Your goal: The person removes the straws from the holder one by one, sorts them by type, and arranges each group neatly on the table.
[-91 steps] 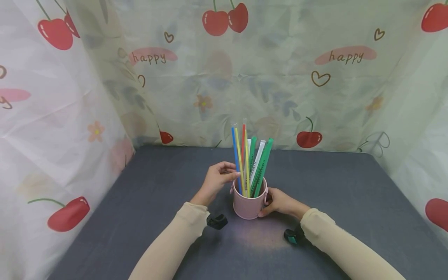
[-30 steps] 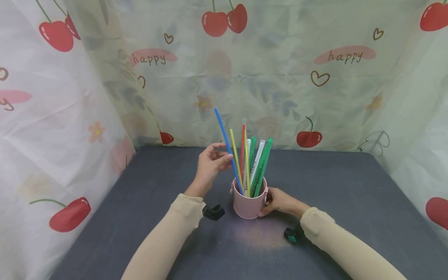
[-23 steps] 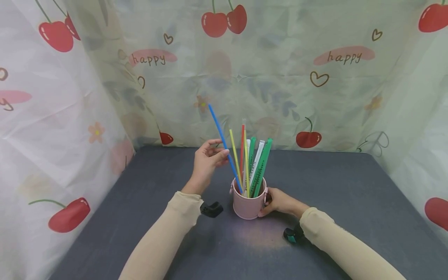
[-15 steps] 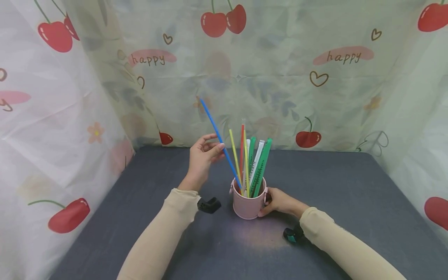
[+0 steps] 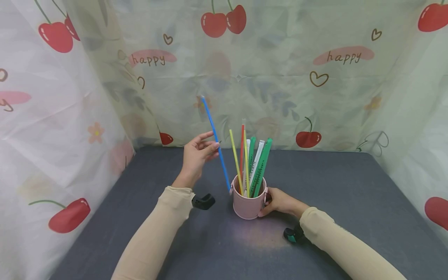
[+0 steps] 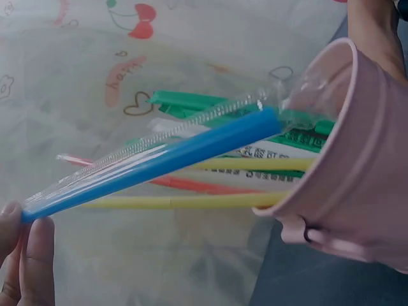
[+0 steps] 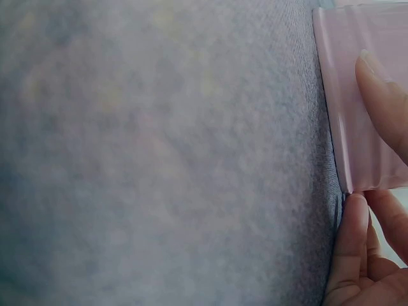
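Note:
My left hand (image 5: 197,155) pinches a blue straw (image 5: 214,130) in a clear plastic wrapper between thumb and fingers. The straw leans left, its lower end beside the left rim of a small pink bucket (image 5: 249,209). In the left wrist view, the wrapper's loose end (image 6: 306,102) overlaps the bucket's mouth. My right hand (image 5: 281,202) grips the bucket low on its right side, thumb in front, as the right wrist view also shows. Inside the bucket stand yellow straws (image 5: 235,155), a red straw (image 5: 242,147), and several green (image 5: 265,163) and white paper-wrapped sticks (image 5: 258,157).
The bucket stands upright on a dark grey table (image 5: 332,182). A cherry-patterned cloth (image 5: 280,46) hangs behind the table and along both sides. Black wrist cameras, such as the left one (image 5: 204,202), sit under both sleeves.
My left hand has taken hold of the blue straw and drawn it up and left, its lower end now outside the bucket's opening in the head view. My right hand has stayed on the bucket.

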The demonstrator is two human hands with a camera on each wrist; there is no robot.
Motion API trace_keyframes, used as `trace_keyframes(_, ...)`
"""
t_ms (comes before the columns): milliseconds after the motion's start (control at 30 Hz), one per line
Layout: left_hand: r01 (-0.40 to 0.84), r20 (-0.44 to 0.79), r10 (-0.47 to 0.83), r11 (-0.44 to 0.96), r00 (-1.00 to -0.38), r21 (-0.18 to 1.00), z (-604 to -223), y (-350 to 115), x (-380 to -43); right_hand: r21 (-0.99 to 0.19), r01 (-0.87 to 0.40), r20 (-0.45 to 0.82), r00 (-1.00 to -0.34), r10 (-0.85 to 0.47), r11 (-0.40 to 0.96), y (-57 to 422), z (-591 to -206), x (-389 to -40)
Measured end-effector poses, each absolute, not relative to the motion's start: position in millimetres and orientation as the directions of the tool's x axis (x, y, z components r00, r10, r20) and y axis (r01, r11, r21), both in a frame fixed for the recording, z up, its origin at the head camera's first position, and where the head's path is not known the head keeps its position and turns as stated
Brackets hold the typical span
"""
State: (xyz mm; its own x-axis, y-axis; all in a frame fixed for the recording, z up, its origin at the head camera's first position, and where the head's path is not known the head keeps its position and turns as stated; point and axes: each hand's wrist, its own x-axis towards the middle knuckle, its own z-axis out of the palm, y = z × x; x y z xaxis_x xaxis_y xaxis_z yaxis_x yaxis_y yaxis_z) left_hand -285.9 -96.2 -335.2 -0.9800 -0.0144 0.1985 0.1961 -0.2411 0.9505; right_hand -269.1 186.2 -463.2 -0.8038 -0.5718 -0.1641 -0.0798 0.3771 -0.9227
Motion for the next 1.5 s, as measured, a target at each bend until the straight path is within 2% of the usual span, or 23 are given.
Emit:
trace_keyframes(400,0.141,0.141,-0.012,-0.114,-0.990,0.983,-357.2,-105.4,-290.8,-0.921,-0.073,-0.172,-0.804,-0.569,0.382,185.2,-463.1,-269.9)
trace_keyframes(700,0.038,0.038,0.002,0.007,-0.999,0.999,-384.5,-109.5,-296.9,-0.920,-0.056,-0.187,-0.807,-0.560,0.387,183.8,-462.3,-269.1)
trace_keyframes(1133,-0.054,-0.054,0.000,0.105,-0.999,0.993,-421.6,-105.5,-301.1,-0.919,-0.051,-0.191,-0.809,-0.556,0.390,184.4,-459.5,-265.7)
trace_keyframes(1500,-0.133,-0.135,-0.002,0.183,-0.991,0.974,-436.9,-102.3,-299.2,-0.925,-0.064,-0.173,-0.805,-0.567,0.374,185.5,-460.6,-266.4)
